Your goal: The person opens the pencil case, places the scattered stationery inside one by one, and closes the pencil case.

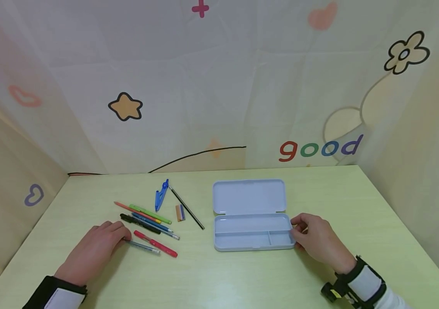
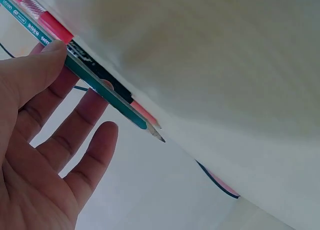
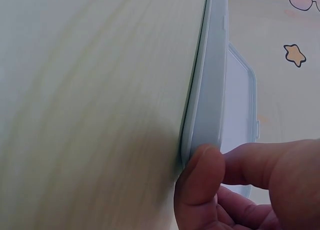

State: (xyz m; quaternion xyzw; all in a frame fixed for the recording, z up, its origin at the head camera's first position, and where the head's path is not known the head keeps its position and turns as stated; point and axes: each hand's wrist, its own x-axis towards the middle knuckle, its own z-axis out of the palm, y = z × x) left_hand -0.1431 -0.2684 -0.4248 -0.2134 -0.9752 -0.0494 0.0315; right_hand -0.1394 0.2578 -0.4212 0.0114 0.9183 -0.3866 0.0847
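Green pencil (image 2: 110, 97), pinched in the left hand (image 1: 97, 245), lifts best clear of the red pen (image 1: 156, 243). The right hand (image 1: 317, 238) apparently pinches the case (image 1: 242, 241) by its right end.

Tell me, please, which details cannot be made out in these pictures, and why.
Head: tip of the held pencil, hidden by the left hand.
Left wrist: the pencil's other end, cut off by the picture's edge; its print, too small to read.
Right wrist: inside of the pencil case, hidden by its side wall.

Pale, doodle-printed cloth (image 1: 219, 86) hangs behind a wood-grained table (image 1: 219, 279).
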